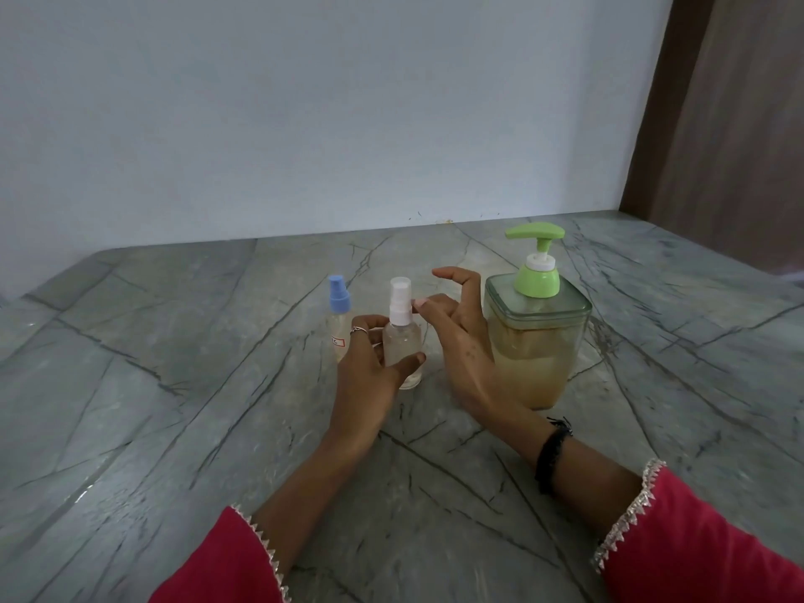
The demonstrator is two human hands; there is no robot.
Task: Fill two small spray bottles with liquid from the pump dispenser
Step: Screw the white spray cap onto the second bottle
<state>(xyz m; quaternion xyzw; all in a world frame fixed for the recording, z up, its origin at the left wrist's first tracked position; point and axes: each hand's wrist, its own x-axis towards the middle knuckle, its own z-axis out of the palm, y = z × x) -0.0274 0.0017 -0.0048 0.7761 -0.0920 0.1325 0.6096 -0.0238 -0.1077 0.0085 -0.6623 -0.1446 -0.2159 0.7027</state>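
Left hand (370, 363) grips white-cap bottle (402, 341), frame center.
Right hand (461, 337) fingers apart beside cap; pump dispenser (537, 337) right, blue-cap bottle (338, 315) left.

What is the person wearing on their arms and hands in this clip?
Both forearms come out of red sleeves edged with a silver zigzag trim. The right wrist carries a black thread band with a frayed knot. The left hand has a thin silver ring on one finger. No gloves.

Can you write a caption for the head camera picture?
Left hand grips white-capped spray bottle; right hand hovers beside it, near green pump dispenser.
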